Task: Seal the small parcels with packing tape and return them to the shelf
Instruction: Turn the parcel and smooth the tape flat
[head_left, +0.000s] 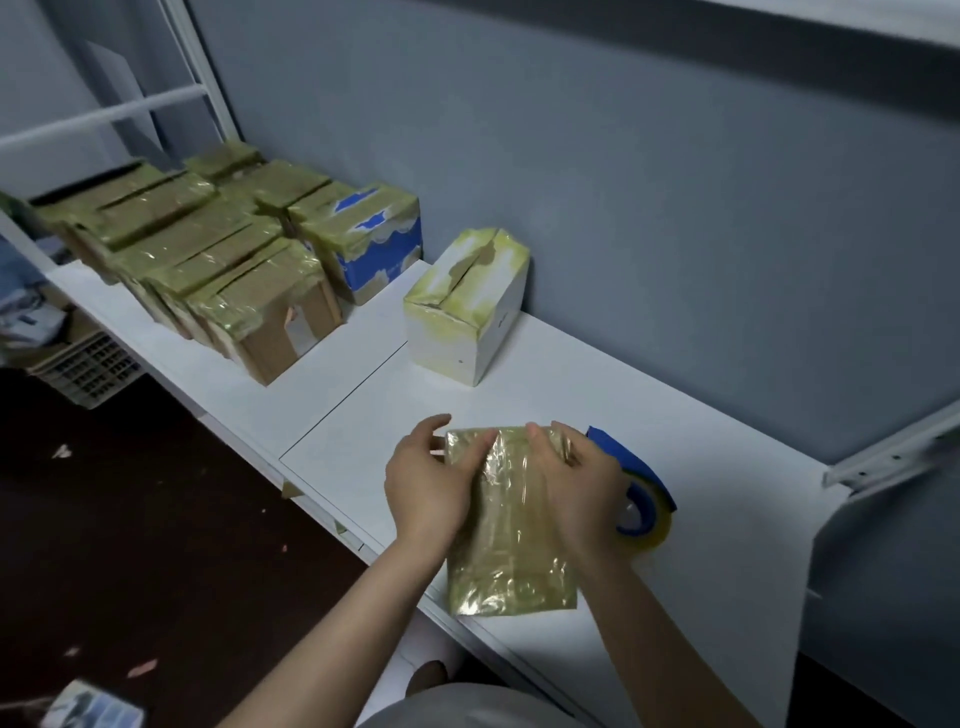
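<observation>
1. Head view: white surface (727, 483) ran along a grey-blue wall (623, 182), dark floor (130, 519) below.
2. Parcel (511, 540) lay at the near edge; left hand (426, 488) and right hand (582, 483) each had grip curled round it.

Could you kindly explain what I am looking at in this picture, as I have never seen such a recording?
No machine here: a person wears a camera on the head, which looks down at their own hands. The left hand and right hand both grip a parcel wrapped in yellowish tape, resting on a white shelf. Beside the right hand lies a blue tape dispenser. Farther back stand a white box, a blue box and a group of brown parcels, all taped.
</observation>
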